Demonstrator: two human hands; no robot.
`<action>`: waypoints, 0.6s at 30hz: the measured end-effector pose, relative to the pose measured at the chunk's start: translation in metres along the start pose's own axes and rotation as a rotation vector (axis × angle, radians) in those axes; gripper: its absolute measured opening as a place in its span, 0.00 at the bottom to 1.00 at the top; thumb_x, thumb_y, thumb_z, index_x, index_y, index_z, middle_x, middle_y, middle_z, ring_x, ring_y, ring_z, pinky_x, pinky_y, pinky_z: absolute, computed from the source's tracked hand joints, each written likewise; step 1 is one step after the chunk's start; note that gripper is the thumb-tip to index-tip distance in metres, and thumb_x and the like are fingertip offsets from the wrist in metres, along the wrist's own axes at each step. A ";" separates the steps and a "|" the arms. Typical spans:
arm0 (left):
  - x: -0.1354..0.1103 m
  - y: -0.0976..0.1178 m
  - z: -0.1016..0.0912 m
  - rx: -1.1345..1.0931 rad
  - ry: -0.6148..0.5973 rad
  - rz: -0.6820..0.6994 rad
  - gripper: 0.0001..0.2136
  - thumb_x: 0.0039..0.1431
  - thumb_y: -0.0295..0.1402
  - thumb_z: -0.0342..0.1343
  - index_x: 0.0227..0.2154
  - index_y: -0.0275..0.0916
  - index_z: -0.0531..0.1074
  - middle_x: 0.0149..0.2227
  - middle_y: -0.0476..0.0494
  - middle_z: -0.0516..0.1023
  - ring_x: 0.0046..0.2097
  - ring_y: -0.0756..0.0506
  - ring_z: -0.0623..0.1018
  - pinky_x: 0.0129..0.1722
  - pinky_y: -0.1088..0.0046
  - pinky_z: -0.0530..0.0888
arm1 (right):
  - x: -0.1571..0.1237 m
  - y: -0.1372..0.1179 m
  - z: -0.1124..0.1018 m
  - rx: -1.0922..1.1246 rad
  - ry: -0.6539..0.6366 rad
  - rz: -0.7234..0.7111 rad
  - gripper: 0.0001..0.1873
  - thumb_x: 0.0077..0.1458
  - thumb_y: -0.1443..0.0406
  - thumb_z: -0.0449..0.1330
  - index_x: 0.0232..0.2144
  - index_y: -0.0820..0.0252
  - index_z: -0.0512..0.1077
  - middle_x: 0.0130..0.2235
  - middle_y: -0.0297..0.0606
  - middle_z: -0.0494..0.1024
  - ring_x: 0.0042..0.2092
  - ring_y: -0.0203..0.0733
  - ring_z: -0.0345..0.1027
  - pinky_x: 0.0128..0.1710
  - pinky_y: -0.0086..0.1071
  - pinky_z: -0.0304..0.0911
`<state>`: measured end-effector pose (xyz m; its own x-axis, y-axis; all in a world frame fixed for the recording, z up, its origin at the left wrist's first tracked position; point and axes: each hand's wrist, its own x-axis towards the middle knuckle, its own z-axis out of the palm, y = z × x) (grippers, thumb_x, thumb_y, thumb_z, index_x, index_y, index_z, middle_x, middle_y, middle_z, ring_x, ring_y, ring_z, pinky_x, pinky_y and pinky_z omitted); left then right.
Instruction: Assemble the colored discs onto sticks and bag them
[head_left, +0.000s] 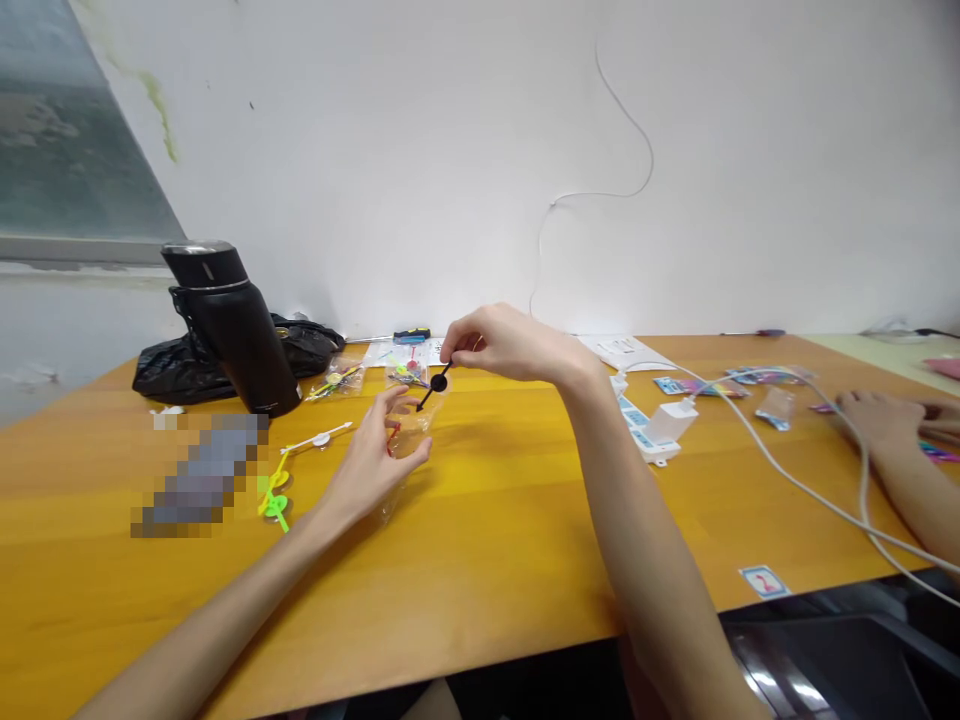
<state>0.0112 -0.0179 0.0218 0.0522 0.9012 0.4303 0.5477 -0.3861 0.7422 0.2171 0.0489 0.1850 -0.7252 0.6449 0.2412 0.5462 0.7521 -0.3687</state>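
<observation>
My right hand (495, 342) is raised over the table, pinching one end of a black arrow-shaped spinner pointer (439, 383) with a round disc in its middle. Its arrow tip hangs down toward my left hand (379, 440). The fingers of my left hand curl around a clear plastic bag (412, 425), with the thumb standing apart; a red piece shows at the bag. Left of this hand lie a white spinner pointer (321, 440), a yellow one (277, 480) and a green one (277, 508).
A black bottle (251, 340) stands before a black plastic bag (169, 370). Bagged small parts (335, 382) and a screwdriver (412, 336) lie at the back. A power strip (645, 435) with white cables sits right, near a co-worker's hands (881, 425) and several packets (701, 387).
</observation>
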 end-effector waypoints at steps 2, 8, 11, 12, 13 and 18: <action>0.000 0.000 0.000 -0.013 0.001 0.014 0.28 0.62 0.37 0.59 0.63 0.49 0.57 0.59 0.40 0.71 0.58 0.40 0.73 0.56 0.59 0.70 | 0.005 0.002 0.006 -0.012 -0.043 0.013 0.13 0.56 0.75 0.58 0.37 0.61 0.82 0.36 0.38 0.84 0.34 0.34 0.73 0.32 0.26 0.61; 0.000 -0.009 0.001 0.052 -0.051 -0.009 0.31 0.59 0.40 0.61 0.63 0.50 0.57 0.61 0.40 0.69 0.56 0.40 0.74 0.56 0.57 0.70 | 0.025 0.006 0.030 -0.011 -0.196 -0.012 0.12 0.55 0.76 0.60 0.37 0.64 0.82 0.38 0.41 0.84 0.36 0.36 0.75 0.33 0.25 0.62; 0.002 -0.015 0.001 0.077 -0.097 -0.007 0.33 0.57 0.40 0.63 0.63 0.50 0.56 0.61 0.40 0.69 0.54 0.39 0.75 0.55 0.56 0.71 | 0.030 0.004 0.037 -0.038 -0.208 -0.011 0.11 0.55 0.76 0.61 0.36 0.64 0.83 0.36 0.41 0.84 0.36 0.36 0.75 0.32 0.25 0.61; 0.002 -0.017 0.001 0.081 -0.107 0.001 0.34 0.55 0.39 0.64 0.63 0.50 0.56 0.60 0.40 0.69 0.54 0.39 0.75 0.54 0.57 0.72 | 0.031 0.003 0.038 -0.036 -0.217 -0.014 0.10 0.55 0.76 0.62 0.36 0.64 0.83 0.36 0.41 0.85 0.36 0.36 0.75 0.32 0.25 0.61; 0.003 -0.018 0.001 0.088 -0.116 0.012 0.36 0.54 0.38 0.65 0.63 0.50 0.56 0.59 0.40 0.70 0.53 0.39 0.75 0.53 0.57 0.72 | 0.031 0.002 0.039 -0.025 -0.231 -0.021 0.10 0.55 0.76 0.62 0.35 0.64 0.82 0.36 0.41 0.85 0.36 0.36 0.76 0.32 0.25 0.61; 0.004 -0.018 -0.003 0.134 -0.118 0.042 0.35 0.51 0.36 0.65 0.62 0.46 0.59 0.54 0.38 0.73 0.50 0.39 0.76 0.51 0.57 0.72 | 0.031 0.005 0.041 0.065 -0.288 -0.028 0.11 0.54 0.76 0.60 0.36 0.66 0.81 0.36 0.41 0.85 0.37 0.37 0.77 0.32 0.24 0.63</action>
<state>-0.0003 -0.0083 0.0117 0.1710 0.9045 0.3907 0.6491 -0.4017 0.6460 0.1795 0.0671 0.1540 -0.8337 0.5522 -0.0097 0.5033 0.7524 -0.4249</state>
